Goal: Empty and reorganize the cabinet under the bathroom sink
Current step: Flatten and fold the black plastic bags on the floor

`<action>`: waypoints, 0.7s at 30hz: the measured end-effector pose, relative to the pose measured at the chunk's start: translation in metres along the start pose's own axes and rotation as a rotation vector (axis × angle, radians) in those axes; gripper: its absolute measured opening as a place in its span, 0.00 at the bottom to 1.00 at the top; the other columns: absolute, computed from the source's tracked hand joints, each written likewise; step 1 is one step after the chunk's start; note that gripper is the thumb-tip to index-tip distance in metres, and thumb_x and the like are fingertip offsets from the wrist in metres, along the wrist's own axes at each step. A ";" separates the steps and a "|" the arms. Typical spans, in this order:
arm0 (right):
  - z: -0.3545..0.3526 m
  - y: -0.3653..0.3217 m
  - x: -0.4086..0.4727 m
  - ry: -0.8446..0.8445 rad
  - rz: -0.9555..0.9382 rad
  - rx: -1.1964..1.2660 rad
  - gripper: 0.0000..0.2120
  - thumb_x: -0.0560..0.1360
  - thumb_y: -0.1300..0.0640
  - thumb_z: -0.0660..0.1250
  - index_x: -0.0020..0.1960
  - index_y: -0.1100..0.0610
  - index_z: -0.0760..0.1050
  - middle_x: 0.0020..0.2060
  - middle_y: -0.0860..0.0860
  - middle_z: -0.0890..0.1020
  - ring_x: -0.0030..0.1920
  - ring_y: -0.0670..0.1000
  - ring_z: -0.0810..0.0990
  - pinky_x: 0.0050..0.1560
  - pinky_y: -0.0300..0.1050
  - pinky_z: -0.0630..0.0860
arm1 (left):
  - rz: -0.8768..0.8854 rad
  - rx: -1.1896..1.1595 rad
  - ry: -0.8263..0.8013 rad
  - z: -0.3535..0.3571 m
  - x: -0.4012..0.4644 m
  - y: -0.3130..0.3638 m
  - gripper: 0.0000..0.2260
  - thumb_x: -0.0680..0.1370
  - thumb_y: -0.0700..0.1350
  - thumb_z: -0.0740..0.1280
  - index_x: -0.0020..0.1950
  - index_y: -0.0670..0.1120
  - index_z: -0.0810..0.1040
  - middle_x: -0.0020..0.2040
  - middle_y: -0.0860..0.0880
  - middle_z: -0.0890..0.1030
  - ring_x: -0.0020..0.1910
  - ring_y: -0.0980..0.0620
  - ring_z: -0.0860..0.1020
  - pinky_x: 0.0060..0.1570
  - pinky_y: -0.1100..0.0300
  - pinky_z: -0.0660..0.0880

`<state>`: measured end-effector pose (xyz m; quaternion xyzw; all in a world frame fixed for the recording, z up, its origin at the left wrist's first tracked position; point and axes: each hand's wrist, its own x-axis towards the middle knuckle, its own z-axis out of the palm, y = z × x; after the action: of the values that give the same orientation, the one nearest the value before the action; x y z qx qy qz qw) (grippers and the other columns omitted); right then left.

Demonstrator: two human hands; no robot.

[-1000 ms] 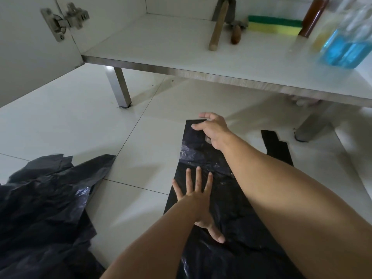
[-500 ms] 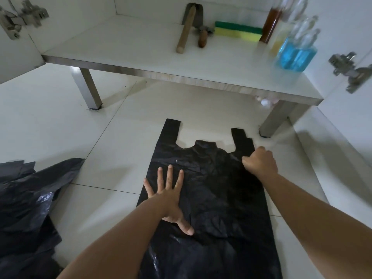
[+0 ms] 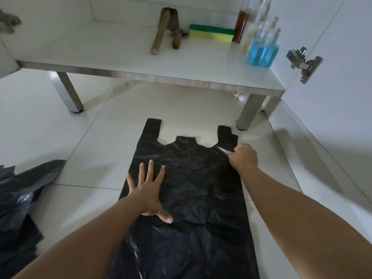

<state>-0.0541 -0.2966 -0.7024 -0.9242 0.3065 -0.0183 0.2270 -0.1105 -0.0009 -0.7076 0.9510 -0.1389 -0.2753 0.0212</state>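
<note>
- right hand point(image 3: 244, 158) crossed from the black bag's point(image 3: 193, 194) left handle to its right edge over the last second, now curled, gripping plastic below the right handle
- bag top was bunched under that hand, now spread flat, both handles showing
- left hand point(image 3: 148, 193) unchanged apart from framing; view panned right

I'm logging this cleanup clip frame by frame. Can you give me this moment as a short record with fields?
setting: tiled floor in front of the open cabinet shelf
left hand: flat, fingers spread, pressing the black plastic bag
right hand: gripping the bag's right edge near a handle
on shelf: wooden-handled tool, sponge, bottles
floor, left: pile of black bags
</note>
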 end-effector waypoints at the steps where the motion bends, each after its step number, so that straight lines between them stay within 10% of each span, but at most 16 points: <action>1: -0.001 0.002 -0.004 0.015 -0.002 0.015 0.11 0.73 0.55 0.69 0.52 0.59 0.75 0.47 0.56 0.78 0.45 0.57 0.77 0.42 0.47 0.73 | -0.001 0.014 0.037 0.001 -0.003 0.001 0.71 0.53 0.74 0.74 0.74 0.53 0.25 0.72 0.44 0.21 0.70 0.38 0.24 0.67 0.30 0.34; 12: -0.016 0.057 -0.116 -0.140 -0.109 0.072 0.12 0.75 0.55 0.71 0.57 0.58 0.78 0.52 0.54 0.81 0.55 0.56 0.79 0.52 0.42 0.72 | 0.001 -0.173 0.331 0.020 -0.052 -0.002 0.48 0.69 0.65 0.71 0.79 0.50 0.49 0.80 0.48 0.44 0.79 0.46 0.46 0.76 0.43 0.45; 21: -0.054 0.077 -0.212 -0.376 -0.142 -0.263 0.13 0.71 0.48 0.70 0.46 0.58 0.78 0.40 0.52 0.82 0.38 0.52 0.81 0.37 0.44 0.77 | -0.159 -0.249 0.320 0.028 -0.118 -0.022 0.28 0.72 0.52 0.74 0.67 0.42 0.70 0.63 0.40 0.69 0.61 0.39 0.72 0.61 0.46 0.72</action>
<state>-0.2781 -0.2515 -0.6651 -0.9522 0.1929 0.1781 0.1559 -0.2155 0.0534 -0.6726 0.9806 -0.0234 -0.1368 0.1386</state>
